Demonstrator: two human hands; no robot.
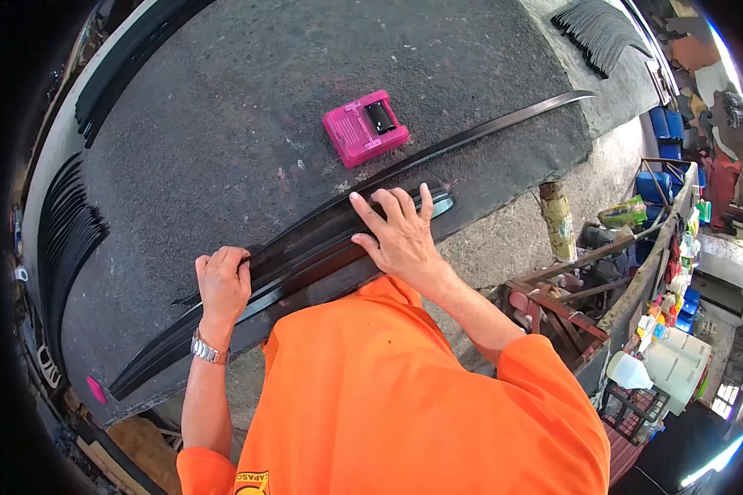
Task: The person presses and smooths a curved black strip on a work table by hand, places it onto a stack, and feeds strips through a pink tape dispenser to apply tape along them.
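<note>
Long, thin black strips (305, 256) lie side by side along the near edge of the dark work surface, slightly curved at their ends. My left hand (223, 285) is closed, its fingers curled around a black strip at the left part of the bundle. Farther right, my right hand (400, 231) rests on top of the strips with its fingers spread. A single long black strip (487, 129) runs just beyond them and reaches toward the right. The undersides of the strips under both hands are hidden.
A pink plastic case (365, 129) with a dark window sits on the dark table (248, 107). Fanned stacks of black strips (66, 239) lie at the left, with another stack (600, 35) at the far right. A metal frame (561, 309) and clutter stand beside the table.
</note>
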